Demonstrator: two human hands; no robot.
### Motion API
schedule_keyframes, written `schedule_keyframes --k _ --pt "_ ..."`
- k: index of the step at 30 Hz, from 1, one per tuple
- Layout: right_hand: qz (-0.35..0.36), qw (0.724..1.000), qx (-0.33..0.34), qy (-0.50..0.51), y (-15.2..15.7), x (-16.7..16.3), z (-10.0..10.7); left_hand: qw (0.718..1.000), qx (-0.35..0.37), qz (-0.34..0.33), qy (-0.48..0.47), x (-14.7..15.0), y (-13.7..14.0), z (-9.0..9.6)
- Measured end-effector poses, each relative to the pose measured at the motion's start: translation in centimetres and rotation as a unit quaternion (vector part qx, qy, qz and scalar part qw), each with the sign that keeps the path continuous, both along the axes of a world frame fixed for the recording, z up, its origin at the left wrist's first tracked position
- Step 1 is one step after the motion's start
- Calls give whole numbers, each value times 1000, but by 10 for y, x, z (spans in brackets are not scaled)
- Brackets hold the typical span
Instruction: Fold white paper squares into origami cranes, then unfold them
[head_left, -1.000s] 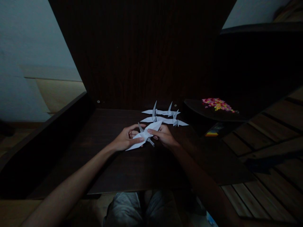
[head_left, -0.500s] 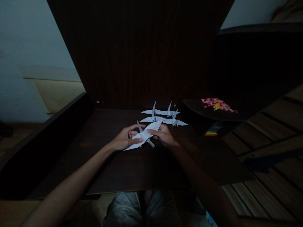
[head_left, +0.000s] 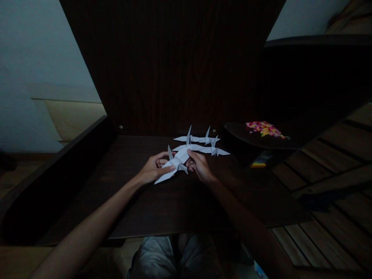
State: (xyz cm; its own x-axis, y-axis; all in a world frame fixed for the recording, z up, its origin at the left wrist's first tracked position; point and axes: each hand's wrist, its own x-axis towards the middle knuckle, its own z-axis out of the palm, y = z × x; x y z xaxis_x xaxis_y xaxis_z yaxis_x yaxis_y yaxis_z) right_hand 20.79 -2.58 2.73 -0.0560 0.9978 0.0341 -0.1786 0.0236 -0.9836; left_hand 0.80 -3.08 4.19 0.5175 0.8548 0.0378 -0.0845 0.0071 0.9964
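Note:
A white origami paper crane (head_left: 176,162) is held between my hands, above the dark desk. My left hand (head_left: 154,167) pinches its left wing, thumb on top and fingers beneath. On the other side my right hand (head_left: 199,164) grips the right wing near its end, with the thumb on the upper face. The crane's wings are spread, and one narrow point stands up by my left fingers. Just behind it, several finished white paper cranes (head_left: 199,139) lie in two rows, partly overlapping and partly hidden by the held one.
The dark wooden desk (head_left: 128,217) has a raised side panel (head_left: 58,174) at left and a tall back panel (head_left: 174,69). On a rounded shelf (head_left: 235,130) at right lies a heap of small pink, red and yellow pieces (head_left: 266,129). My knees (head_left: 157,255) are below the front edge.
My right thumb has moved outward along the crane's right wing, which now bends downward at its end. The left hand keeps its pinch, almost in the same place.

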Motion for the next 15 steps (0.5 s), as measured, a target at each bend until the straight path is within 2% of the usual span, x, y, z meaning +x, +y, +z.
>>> schedule_keyframes --k 3,6,10,15 --pt "-60 995 72 -42 -4 5 2 1000 -10 20 -6 0 2 0" --pt "-72 974 177 -124 -16 8 8 999 -20 36 -15 1 3 -1" --pt "-76 923 270 -264 -35 3 14 998 -29 53 -29 2 4 -2" --pt "-131 864 319 -367 -50 -8 9 997 -54 30 -36 4 2 -2"
